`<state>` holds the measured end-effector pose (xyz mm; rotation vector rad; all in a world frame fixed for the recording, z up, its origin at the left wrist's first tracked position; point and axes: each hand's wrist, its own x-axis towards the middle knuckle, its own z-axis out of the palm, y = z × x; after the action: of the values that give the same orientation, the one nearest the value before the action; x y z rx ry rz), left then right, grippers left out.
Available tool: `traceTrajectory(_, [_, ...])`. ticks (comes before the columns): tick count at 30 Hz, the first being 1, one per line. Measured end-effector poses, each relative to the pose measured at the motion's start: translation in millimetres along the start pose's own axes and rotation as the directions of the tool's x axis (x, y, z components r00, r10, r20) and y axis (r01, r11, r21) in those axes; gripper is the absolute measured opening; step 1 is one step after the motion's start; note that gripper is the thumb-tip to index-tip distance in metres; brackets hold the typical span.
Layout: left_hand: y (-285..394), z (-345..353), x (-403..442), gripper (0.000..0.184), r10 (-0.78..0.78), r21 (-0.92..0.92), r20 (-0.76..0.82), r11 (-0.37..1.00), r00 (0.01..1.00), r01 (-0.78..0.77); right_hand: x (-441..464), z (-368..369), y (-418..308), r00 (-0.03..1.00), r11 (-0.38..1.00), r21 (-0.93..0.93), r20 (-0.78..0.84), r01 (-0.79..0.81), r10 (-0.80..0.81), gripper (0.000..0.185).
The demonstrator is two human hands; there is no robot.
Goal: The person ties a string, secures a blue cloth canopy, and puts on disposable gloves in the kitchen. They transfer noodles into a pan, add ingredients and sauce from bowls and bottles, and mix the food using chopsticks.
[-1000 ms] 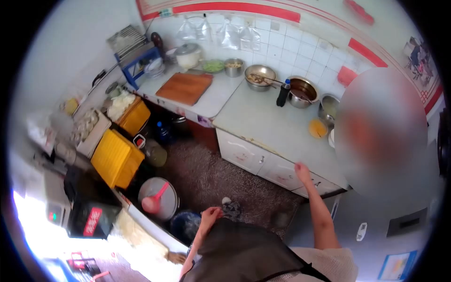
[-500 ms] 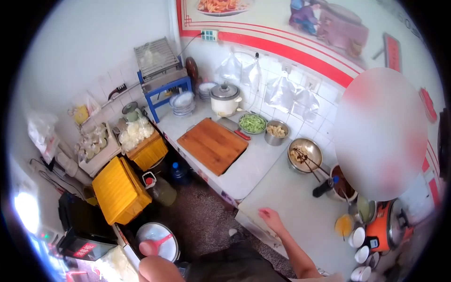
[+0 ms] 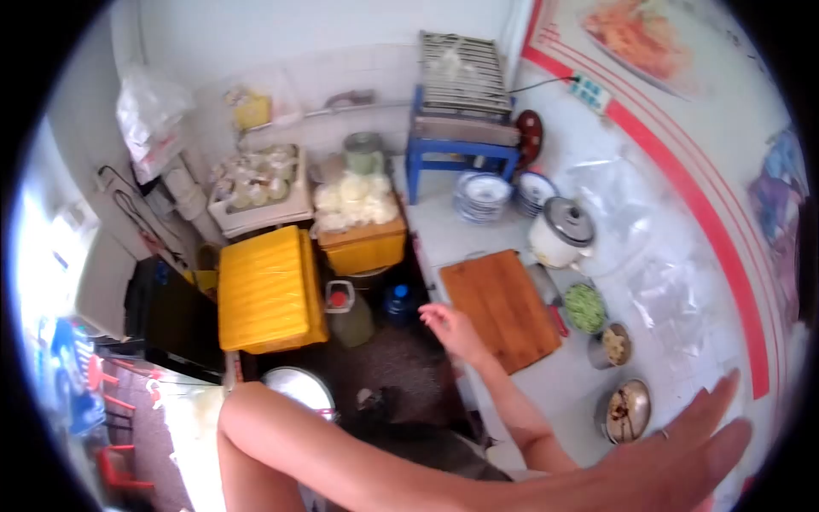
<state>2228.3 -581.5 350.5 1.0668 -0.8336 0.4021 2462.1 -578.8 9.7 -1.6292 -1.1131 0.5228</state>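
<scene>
My left forearm crosses the bottom of the view, close to the camera. At the lower right, my left hand (image 3: 661, 456) is stretched out, holding nothing, with a ring on one finger. Beyond it lies a metal bowl (image 3: 638, 401) with food and dark sticks. My right hand (image 3: 454, 331) hangs in the air with loosely bent fingers, nothing in them. It appears just left of the wooden cutting board (image 3: 502, 307); whether it touches the board I cannot tell. A knife with a red handle (image 3: 559, 321) lies beside the board, next to a bowl of shredded greens (image 3: 584, 308).
Yellow crates (image 3: 264, 290) stand at left, by a jug with a red cap (image 3: 348, 316) and a blue bottle (image 3: 399, 305). A metal bucket (image 3: 300, 388) is partly behind my arm. A white cooker (image 3: 559, 235), stacked bowls (image 3: 483, 198) and a blue stand (image 3: 461, 149) occupy the counter's back.
The view has turned left, so the counter sits further right. My left arm has risen across the view, bringing its hand in at right. My right hand now appears beside the cutting board.
</scene>
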Motion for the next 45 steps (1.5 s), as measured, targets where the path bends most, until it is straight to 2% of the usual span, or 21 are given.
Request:
traceTrajectory(3, [21.9, -61.5, 5.0, 0.049, -0.043, 0.157, 0.015, 0.987, 0.999, 0.04, 78.4, -2.8, -38.7, 0.993, 0.988, -0.119, 0.071, 0.099, -0.091, 0.021])
traceTrajectory(6, [21.5, -142.7, -18.9, 0.048, -0.213, 0.521, -0.313, 0.776, 0.926, 0.355, 164.3, -20.8, -7.7, 0.994, 0.996, 0.021, -0.067, 0.085, -0.083, 0.021])
traceTrajectory(8, [0.2, -210.5, -79.3, 0.046, -0.203, 0.487, -0.625, 0.654, 0.754, 0.58, 229.7, -55.4, 2.9, 0.986, 0.982, 0.13, -0.111, 0.136, -0.121, 0.022])
traceTrajectory(9, [-14.4, -234.4, -107.1, 0.037, -0.048, 0.466, -0.793, 0.594, 0.608, 0.655, 265.4, -76.7, -8.7, 0.985, 0.973, 0.215, -0.167, 0.088, -0.053, 0.021])
traceTrajectory(11, [-26.0, -260.6, -164.9, 0.023, 0.032, 0.375, -0.92, 0.36, 0.39, 0.854, 343.7, -125.1, -0.3, 0.956, 0.95, 0.268, -0.283, 0.161, -0.082, 0.021])
traceTrajectory(13, [-45.0, -279.6, -230.8, 0.012, 0.162, 0.214, -0.975, 0.494, 0.152, 0.843, 431.0, -175.9, 16.8, 0.895, 0.912, 0.391, -0.441, 0.121, 0.07, 0.02])
traceTrajectory(15, [-43.6, -284.7, -254.9, 0.014, 0.259, 0.059, -0.964, 0.427, -0.06, 0.902, 512.8, -227.7, 33.7, 0.797, 0.864, 0.488, -0.569, 0.128, 0.203, 0.018])
traceTrajectory(17, [-48.0, -297.1, -280.7, 0.022, 0.339, 0.007, -0.921, 0.506, -0.191, 0.862, 581.0, -265.1, 50.0, 0.678, 0.89, 0.433, -0.698, 0.145, 0.229, 0.019])
traceTrajectory(22, [-69.0, -357.6, -335.9, 0.03, 0.461, 0.134, -0.871, 0.549, -0.166, 0.825, 681.4, -306.6, 81.4, 0.62, 0.892, 0.431, -0.664, -0.138, 0.417, 0.017])
traceTrajectory(24, [-74.1, -372.0, -328.3, 0.029, 0.446, 0.15, -0.885, 0.542, -0.132, 0.827, 690.1, -315.0, 89.7, 0.712, 0.892, 0.388, -0.557, -0.234, 0.428, 0.02])
traceTrajectory(26, [-76.6, -377.0, -281.7, 0.029, 0.456, 0.194, -0.887, 0.495, -0.064, 0.847, 704.6, -332.3, 116.2, 0.746, 0.974, 0.227, -0.645, -0.02, 0.166, 0.02])
traceTrajectory(29, [-82.5, -385.1, -260.8, 0.022, 0.511, 0.188, -0.855, 0.463, -0.088, 0.866, 717.0, -391.2, 123.9, 0.746, 0.947, -0.197, -0.663, -0.254, 0.062, 0.037])
traceTrajectory(31, [-85.3, -387.7, -245.4, 0.018, 0.494, 0.114, -0.855, 0.473, -0.156, 0.873, 697.6, -392.0, 88.9, 0.731, 0.942, -0.303, -0.674, -0.142, -0.107, 0.035])
traceTrajectory(34, [-99.9, -412.2, -256.2, 0.021, 0.489, 0.205, -0.867, 0.534, -0.101, 0.82, 670.8, -373.2, 29.0, 0.67, 0.904, -0.412, -0.639, 0.115, -0.377, 0.035])
traceTrajectory(37, [-104.1, -424.2, -220.5, 0.019, 0.467, 0.13, -0.872, 0.51, -0.146, 0.85, 603.4, -324.8, -49.2, 0.518, 0.784, -0.47, -0.589, 0.405, -0.62, 0.038])
traceTrajectory(38, [-103.5, -423.3, -192.9, 0.018, 0.45, 0.137, -0.871, 0.605, -0.196, 0.784, 575.7, -298.8, -74.9, 0.466, 0.735, -0.452, -0.573, 0.506, -0.674, 0.039])
traceTrajectory(39, [-115.5, -437.2, -189.5, 0.017, 0.527, 0.328, -0.847, 0.622, -0.07, 0.711, 546.4, -271.0, -96.8, 0.422, 0.686, -0.42, -0.564, 0.594, -0.71, 0.041])
traceTrajectory(40, [-114.1, -436.2, -160.2, 0.016, 0.533, 0.296, -0.844, 0.556, -0.059, 0.777, 517.2, -235.8, -115.2, 0.397, 0.63, -0.37, -0.536, 0.683, -0.745, 0.042])
traceTrajectory(42, [-129.3, -446.4, -111.1, 0.014, 0.671, 0.554, -0.711, 0.349, 0.211, 0.756, 475.8, -171.9, -110.0, 0.425, 0.542, -0.246, -0.402, 0.803, -0.811, 0.047])
traceTrajectory(44, [-145.6, -445.0, -62.6, 0.029, 0.673, 0.756, -0.603, 0.313, 0.428, 0.574, 519.8, -110.1, 48.9, 0.183, 0.147, -0.476, 0.03, 0.867, -0.983, 0.049])
traceTrajectory(45, [-147.7, -442.3, -42.5, 0.035, 0.694, 0.771, -0.548, 0.203, 0.466, 0.604, 462.5, -51.2, 7.5, 0.486, 0.493, 0.045, 0.116, 0.869, -0.866, 0.041])
